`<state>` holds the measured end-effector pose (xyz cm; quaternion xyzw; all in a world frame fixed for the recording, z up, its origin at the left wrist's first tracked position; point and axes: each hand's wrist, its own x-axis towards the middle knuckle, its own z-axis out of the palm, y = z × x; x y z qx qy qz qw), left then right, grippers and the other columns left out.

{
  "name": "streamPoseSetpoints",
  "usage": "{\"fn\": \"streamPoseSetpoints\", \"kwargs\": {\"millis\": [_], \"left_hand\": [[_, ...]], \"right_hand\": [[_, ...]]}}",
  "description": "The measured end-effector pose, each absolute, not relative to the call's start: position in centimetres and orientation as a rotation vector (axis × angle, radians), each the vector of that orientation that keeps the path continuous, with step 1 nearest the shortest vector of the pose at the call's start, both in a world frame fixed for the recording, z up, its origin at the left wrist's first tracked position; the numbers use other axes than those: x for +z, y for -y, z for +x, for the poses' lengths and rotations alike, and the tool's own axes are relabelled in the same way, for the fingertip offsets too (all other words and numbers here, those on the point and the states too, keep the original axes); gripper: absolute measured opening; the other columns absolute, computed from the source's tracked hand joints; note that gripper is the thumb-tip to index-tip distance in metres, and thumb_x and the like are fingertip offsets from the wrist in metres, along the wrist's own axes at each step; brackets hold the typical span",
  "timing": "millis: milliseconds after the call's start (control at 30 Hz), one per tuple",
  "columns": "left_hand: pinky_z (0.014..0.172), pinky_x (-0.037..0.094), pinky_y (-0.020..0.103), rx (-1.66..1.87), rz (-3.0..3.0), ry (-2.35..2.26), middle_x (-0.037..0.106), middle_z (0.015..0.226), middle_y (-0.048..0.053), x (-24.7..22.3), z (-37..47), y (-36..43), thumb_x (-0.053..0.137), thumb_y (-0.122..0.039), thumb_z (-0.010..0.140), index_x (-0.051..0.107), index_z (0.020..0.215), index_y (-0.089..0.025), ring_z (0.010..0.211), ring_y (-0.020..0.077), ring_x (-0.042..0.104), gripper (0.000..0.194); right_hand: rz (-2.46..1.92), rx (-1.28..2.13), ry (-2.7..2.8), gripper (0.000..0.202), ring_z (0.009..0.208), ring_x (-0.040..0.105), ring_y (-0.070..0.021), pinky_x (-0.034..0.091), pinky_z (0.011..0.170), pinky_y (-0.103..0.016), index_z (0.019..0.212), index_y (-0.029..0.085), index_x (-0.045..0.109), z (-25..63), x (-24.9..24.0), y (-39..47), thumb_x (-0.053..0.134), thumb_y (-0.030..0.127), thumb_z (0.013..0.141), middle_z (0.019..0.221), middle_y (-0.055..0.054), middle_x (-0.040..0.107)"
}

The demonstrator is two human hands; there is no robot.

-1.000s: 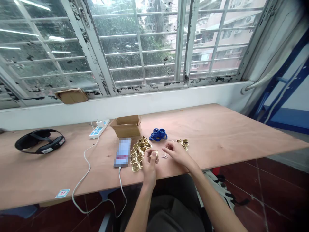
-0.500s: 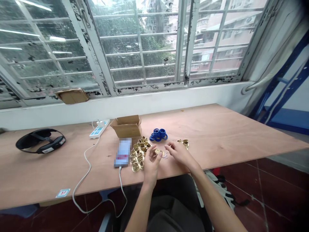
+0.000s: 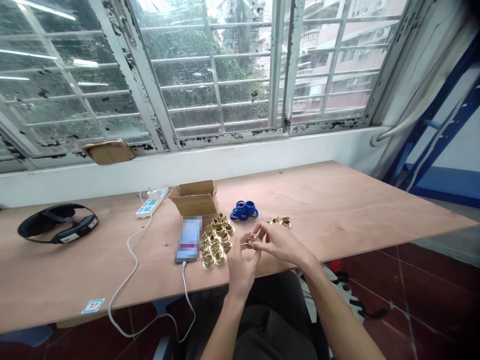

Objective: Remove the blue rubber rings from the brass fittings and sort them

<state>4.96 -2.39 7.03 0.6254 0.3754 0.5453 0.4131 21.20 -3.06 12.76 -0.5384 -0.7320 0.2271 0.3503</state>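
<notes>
My left hand (image 3: 242, 265) and my right hand (image 3: 279, 242) meet over the front part of the table, fingers closed on one small gold piece (image 3: 255, 239) between them. Just left of my left hand lies a pile of gold ring-like pieces (image 3: 216, 240). Several more gold pieces (image 3: 285, 222) rest behind my right hand. Blue rings (image 3: 244, 210) are stacked in a small group beyond both hands. Fingers partly cover the held piece.
An open cardboard box (image 3: 195, 198) stands behind a phone (image 3: 188, 239) with a white cable (image 3: 137, 260). Farther left are a power strip (image 3: 152, 203) and a black headset (image 3: 58, 223). The wooden table (image 3: 348, 210) reaches right, below the windows.
My right hand has moved left to my left hand, and its fingers now touch the gold piece too. The view has shifted slightly.
</notes>
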Motion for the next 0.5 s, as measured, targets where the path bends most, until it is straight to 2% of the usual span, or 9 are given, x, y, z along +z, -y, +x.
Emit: {"fn": "streamPoseSetpoints", "kwargs": {"millis": [133,267,500], "left_hand": [[0.099,0.047,0.044,1.479,1.815,-1.021,0.067,0.125,0.009,8.6,3.8,2.3,0.076,-0.025,0.085,0.072,0.115,-0.029,0.112,0.0308,0.061,0.03],[0.108,0.038,0.049,1.524,2.075,-1.185,0.071,0.114,0.007,10.4,1.3,1.4,0.073,-0.02,0.086,0.073,0.106,-0.029,0.117,0.0327,0.055,0.022],[0.104,0.04,0.046,1.144,2.336,-1.588,0.075,0.116,0.004,11.5,-2.4,0.5,0.074,-0.02,0.084,0.071,0.11,-0.026,0.113,0.0323,0.051,0.027]], "right_hand": [[-1.442,0.543,1.837,0.015,0.071,0.061,-0.017,0.04,0.064,-0.027,0.091,0.021,0.069,23.5,13.3,3.3,0.075,0.033,0.087,0.082,-0.002,0.072],[-1.618,0.435,1.752,0.014,0.071,0.061,-0.0175,0.039,0.064,-0.028,0.095,0.024,0.073,26.2,13.5,3.6,0.076,0.031,0.084,0.087,-0.001,0.073],[-1.817,0.247,1.882,0.014,0.097,0.058,-0.025,0.039,0.081,-0.032,0.089,0.028,0.08,27.0,12.9,3.7,0.081,0.022,0.077,0.099,-0.006,0.064]]}}
